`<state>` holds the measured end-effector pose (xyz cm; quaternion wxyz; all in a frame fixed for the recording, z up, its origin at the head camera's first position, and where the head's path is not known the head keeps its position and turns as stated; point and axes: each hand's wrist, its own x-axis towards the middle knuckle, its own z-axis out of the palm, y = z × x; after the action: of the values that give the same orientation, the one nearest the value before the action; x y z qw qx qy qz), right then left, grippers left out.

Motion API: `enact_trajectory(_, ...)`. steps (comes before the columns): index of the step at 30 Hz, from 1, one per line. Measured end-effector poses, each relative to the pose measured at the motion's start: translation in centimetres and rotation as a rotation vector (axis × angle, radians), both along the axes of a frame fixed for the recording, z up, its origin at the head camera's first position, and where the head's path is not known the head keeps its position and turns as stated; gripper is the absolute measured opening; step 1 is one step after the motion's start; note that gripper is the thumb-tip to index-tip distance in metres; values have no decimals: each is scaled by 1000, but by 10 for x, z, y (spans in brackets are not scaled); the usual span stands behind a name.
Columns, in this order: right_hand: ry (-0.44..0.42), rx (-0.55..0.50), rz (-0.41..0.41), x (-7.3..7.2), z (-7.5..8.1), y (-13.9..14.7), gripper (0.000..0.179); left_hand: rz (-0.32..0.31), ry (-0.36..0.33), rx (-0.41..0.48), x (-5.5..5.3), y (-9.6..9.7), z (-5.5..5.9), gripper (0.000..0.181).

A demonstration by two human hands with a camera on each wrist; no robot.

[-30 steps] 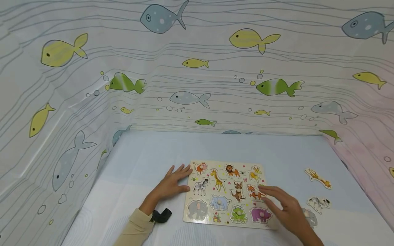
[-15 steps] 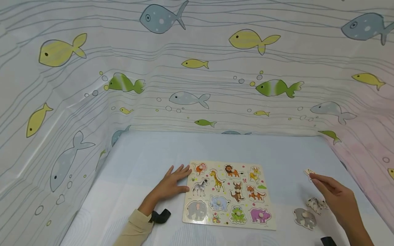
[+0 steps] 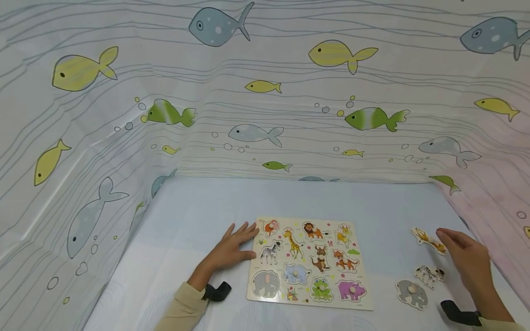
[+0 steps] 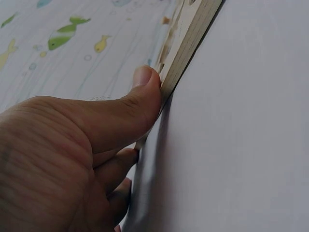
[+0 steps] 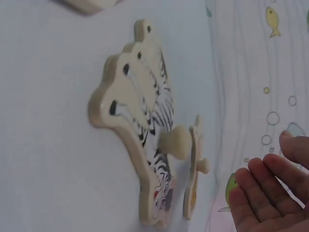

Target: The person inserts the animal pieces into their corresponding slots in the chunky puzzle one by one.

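My left hand (image 3: 232, 246) rests at the left edge of a wooden animal puzzle board (image 3: 366, 304), fingers spread. In the left wrist view its thumb touches the board's side (image 4: 186, 53). Animal pieces with knobs fill most of the board; the zebra, giraffe and grey elephant spots show no knob. My right hand (image 3: 468, 257) hovers at the right end of the giraffe piece (image 3: 426, 240). In the right wrist view its fingers (image 5: 275, 193) are loosely bent with nothing between them. The zebra piece (image 5: 154, 125) stands large there, its round knob showing.
Nearer me than the giraffe piece lie the zebra piece and a grey elephant piece (image 3: 411, 294), right of the board. Black straps (image 3: 217, 291) sit at both wrists. A fish-print sheet (image 3: 265, 110) encloses the pale tabletop (image 3: 232, 197) at back and sides.
My right hand has left the tiger piece on the board, moved right to the giraffe piece's left end, then on to its right end. My left hand has stayed put.
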<state>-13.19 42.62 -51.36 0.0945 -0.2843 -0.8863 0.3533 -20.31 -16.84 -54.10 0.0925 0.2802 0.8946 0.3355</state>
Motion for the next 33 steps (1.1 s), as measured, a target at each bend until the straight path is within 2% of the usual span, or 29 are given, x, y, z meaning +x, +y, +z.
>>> enact_trajectory(5,-83,-62,-3,-9,-13,10,76,0,2,-1,0,0,1,76)
enact_trajectory(10,-105,-82,11,-9,-24,18,79,1,-14,4,0,1,-1,75)
enact_trajectory(22,-34,12,52,-6,-40,17,74,17,-7,-15,0,1,-4,76)
enact_trajectory(26,3,81,118,-6,-44,20,68,20,4,-28,-1,2,-2,76)
enact_trajectory(29,56,176,175,-7,-46,20,58,28,4,-24,-2,2,0,76)
enact_trajectory(33,73,219,198,-6,-48,20,55,21,-15,-17,0,2,0,75)
